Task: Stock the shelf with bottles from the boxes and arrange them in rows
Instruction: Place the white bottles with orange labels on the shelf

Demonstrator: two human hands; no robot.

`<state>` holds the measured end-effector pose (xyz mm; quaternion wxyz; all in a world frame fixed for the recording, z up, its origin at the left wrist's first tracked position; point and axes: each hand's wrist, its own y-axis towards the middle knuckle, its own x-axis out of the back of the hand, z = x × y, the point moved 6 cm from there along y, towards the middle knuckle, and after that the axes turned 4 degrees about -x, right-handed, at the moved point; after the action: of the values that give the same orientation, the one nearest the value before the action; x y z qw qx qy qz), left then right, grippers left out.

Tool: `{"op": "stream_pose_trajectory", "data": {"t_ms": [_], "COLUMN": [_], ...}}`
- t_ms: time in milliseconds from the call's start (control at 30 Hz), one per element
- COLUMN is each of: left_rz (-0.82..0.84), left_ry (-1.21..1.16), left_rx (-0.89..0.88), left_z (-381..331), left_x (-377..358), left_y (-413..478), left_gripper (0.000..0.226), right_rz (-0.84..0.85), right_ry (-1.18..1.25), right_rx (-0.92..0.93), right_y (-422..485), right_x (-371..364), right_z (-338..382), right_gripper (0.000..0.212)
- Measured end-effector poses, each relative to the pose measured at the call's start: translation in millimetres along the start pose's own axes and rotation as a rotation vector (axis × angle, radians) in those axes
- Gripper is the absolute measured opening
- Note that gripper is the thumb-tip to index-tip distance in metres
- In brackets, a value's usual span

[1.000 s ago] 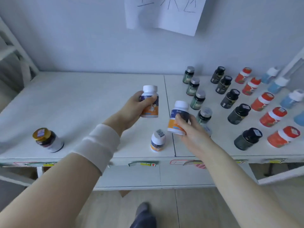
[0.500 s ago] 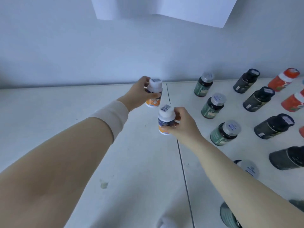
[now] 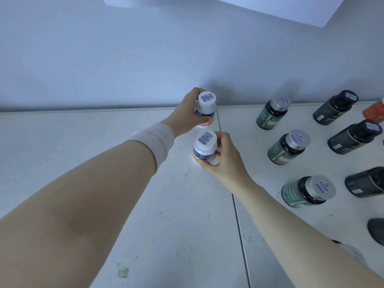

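My left hand (image 3: 185, 116) grips a white-capped bottle with a blue and orange label (image 3: 205, 106), upright at the back of the white shelf (image 3: 104, 163), close to the wall. Just in front of it, my right hand (image 3: 222, 161) grips a second bottle of the same kind (image 3: 204, 145), also upright, its base at the shelf surface. The two bottles line up one behind the other beside the shelf's seam.
To the right stands a row of green bottles with silver caps (image 3: 288, 146), then a row of dark bottles with black caps (image 3: 353, 136), then red bottles (image 3: 376, 110) at the edge. A sheet of paper (image 3: 270, 9) hangs on the wall above.
Both hands have carried their bottles farther back and lower, down to the shelf near the wall. The camera has moved closer and looks more steeply down.
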<state>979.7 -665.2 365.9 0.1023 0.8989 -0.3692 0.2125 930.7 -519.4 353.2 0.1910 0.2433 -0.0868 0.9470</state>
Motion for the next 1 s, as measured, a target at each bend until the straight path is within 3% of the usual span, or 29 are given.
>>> {"op": "stream_pose_trajectory", "data": {"t_ms": [200, 367, 567, 667, 767, 1000], "left_rz": [-0.008, -0.018, -0.029, 0.001, -0.007, -0.15], "left_ry": [0.012, 0.162, 0.651, 0.977, 1.158, 1.228], "left_rx": [0.028, 0.049, 0.084, 0.12, 0.188, 0.399], "left_z": [0.2, -2.5, -17.0, -37.8, -60.9, -100.8], "left_x": [-2.3, 3.2, 44.6, 65.5, 83.8, 124.6], "left_y": [-0.6, -14.1, -62.0, -102.1, -155.5, -330.8], "left_gripper": [0.055, 0.081, 0.07, 0.064, 0.062, 0.06], "right_rz": [-0.028, 0.025, 0.002, -0.014, -0.007, 0.122], "right_ry": [0.001, -0.138, -0.291, -0.413, -0.508, -0.688], "right_rx": [-0.004, -0.002, 0.038, 0.065, 0.129, 0.349], "right_y": [-2.0, -3.2, -25.5, -40.7, -65.8, -160.0], "right_x": [-3.0, -5.8, 23.5, 40.5, 43.4, -14.8], "right_z": [-1.9, -7.9, 13.9, 47.2, 86.0, 173.4], "right_gripper": [0.054, 0.064, 0.079, 0.079, 0.074, 0.079]}}
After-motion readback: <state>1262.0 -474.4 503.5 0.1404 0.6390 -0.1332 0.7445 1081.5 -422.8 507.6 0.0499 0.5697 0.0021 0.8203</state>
